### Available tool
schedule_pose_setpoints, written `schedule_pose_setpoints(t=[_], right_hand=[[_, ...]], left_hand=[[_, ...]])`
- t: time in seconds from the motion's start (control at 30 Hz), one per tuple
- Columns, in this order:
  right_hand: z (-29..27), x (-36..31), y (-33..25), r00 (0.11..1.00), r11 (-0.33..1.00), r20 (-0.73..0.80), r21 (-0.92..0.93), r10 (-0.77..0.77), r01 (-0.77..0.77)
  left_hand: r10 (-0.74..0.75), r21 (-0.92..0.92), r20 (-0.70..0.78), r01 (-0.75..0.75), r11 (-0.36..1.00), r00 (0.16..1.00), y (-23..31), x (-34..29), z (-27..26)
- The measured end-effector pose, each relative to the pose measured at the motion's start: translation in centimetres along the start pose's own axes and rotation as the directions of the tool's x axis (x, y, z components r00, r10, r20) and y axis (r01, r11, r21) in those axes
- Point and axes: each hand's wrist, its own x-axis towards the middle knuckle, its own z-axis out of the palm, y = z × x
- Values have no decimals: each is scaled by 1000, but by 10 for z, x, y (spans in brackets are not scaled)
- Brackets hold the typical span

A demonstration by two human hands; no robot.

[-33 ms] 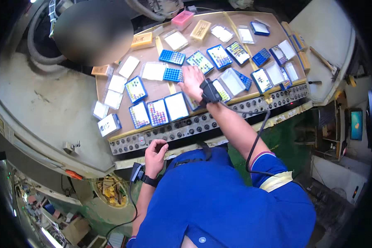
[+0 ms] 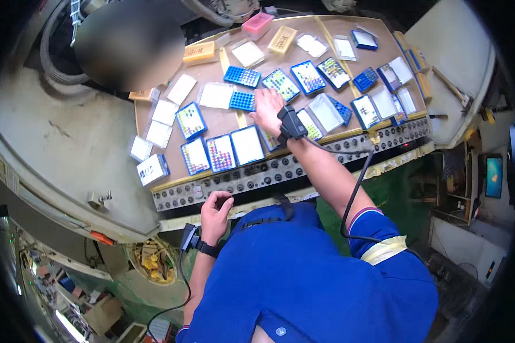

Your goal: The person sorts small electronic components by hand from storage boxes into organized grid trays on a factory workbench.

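Blue plastic rack (image 2: pixel 242 101), matt brown tabletop (image 2: pixel 218 123), dull knobbed strip (image 2: pixel 260 176), apparently metal, cloth shirt (image 2: pixel 320 274)

Tray (image 2: pixel 241 102) on table (image 2: pixel 217 122), second tray (image 2: pixel 241 76) behind.

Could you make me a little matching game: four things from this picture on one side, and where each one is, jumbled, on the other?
Things
1. Right hand
2. Left hand
3. Pink box
4. Wooden-handled tool

Places
A. On the pale surface to the right of the table
B. Over the table, at one end of a blue tray with holes
C. Near the table's far edge
D. In front of the table's near edge, fingers curled

Right pairs: 1-B, 2-D, 3-C, 4-A
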Motion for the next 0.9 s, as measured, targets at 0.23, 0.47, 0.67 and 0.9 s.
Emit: schedule_pose_setpoints(t=[0.23,0.47,0.67,0.9], right_hand=[[1,23,10,992,983,120,-168,-49,68],[-39,-18,10,999,930,-39,368,33,-16],[-75,-79,-50,925,706,317,704,-209,-82],[-81,-124,-94,889,486,353,855,-293,-179]], left_hand=[[-64,-111,-101,53,992,993,-7,-4,-15],[-68,-184,-19,63,981,998,2,13,-10],[93,-530,111,-21,848,989,51,27,25],[-10,-833,140,123,539,990,37,25,3]])
